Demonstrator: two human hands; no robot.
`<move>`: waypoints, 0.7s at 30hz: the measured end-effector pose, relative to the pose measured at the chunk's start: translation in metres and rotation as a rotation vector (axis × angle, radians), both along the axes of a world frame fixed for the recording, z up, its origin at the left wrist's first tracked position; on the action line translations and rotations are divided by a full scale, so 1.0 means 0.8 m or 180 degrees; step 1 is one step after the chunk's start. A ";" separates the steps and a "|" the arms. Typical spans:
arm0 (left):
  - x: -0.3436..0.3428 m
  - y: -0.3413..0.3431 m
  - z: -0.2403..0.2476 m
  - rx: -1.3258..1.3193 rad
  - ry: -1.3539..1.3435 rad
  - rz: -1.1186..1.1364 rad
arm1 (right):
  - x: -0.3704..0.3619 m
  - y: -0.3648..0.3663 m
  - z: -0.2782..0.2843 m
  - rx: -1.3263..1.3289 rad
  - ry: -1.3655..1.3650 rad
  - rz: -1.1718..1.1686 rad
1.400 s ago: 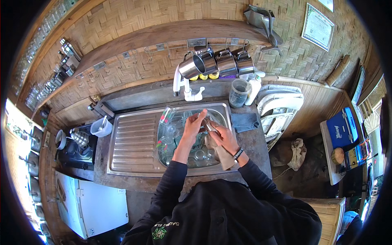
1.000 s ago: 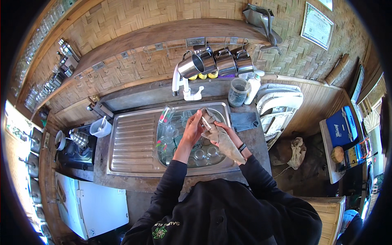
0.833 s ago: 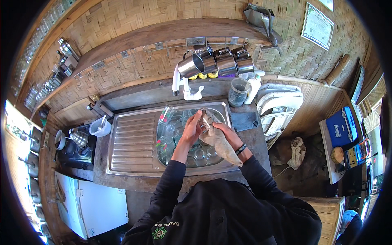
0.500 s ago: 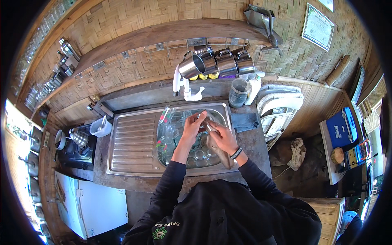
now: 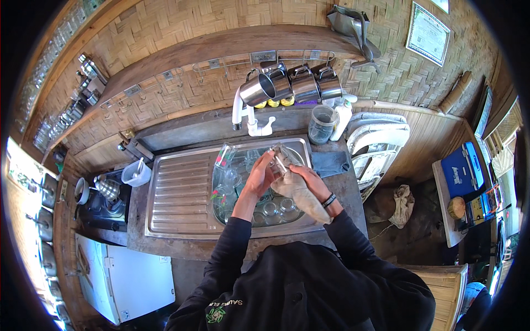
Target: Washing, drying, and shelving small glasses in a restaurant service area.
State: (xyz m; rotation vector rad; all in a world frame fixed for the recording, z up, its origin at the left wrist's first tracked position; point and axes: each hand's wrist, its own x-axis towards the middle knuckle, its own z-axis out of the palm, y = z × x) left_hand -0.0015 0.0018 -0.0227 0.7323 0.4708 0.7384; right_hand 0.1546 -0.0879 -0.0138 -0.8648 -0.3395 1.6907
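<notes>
Over the sink basin, my left hand [image 5: 257,177] is closed round a small clear drinking glass [image 5: 278,165]. My right hand [image 5: 313,183] grips a greyish-beige cloth [image 5: 301,197]; one end lies against the glass, and its loose tail hangs by my right wrist. The right fingertips are partly hidden by the cloth. Below both hands, several clear glasses [image 5: 270,208] stand in the steel sink [image 5: 182,223]. A glass with a red and green pattern [image 5: 224,155] leans at the basin's back left.
Beyond the sink stands a white tap [image 5: 260,127], with steel mugs [image 5: 257,89] hanging above. A dark cloth [image 5: 330,164] lies right of the basin, near a clear plastic jar [image 5: 322,124] and a white bottle [image 5: 342,119]. A ribbed drainboard [image 5: 179,187] is on the left.
The cloth has swung up and right, spreading across the glass and my right palm. My right hand has turned and shifted slightly rightward; my left stays close to its former place.
</notes>
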 end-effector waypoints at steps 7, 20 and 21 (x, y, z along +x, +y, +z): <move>-0.001 -0.001 0.013 0.0278 0.1387 0.0462 | -0.006 -0.008 -0.005 0.1822 -0.4553 -0.0023; 0.002 -0.016 0.024 0.0235 -0.0468 -0.0042 | 0.001 -0.012 0.014 0.0338 0.0928 0.0641; -0.001 -0.013 0.019 0.0239 -0.0465 -0.0020 | -0.005 -0.010 0.016 0.0337 0.0931 0.0662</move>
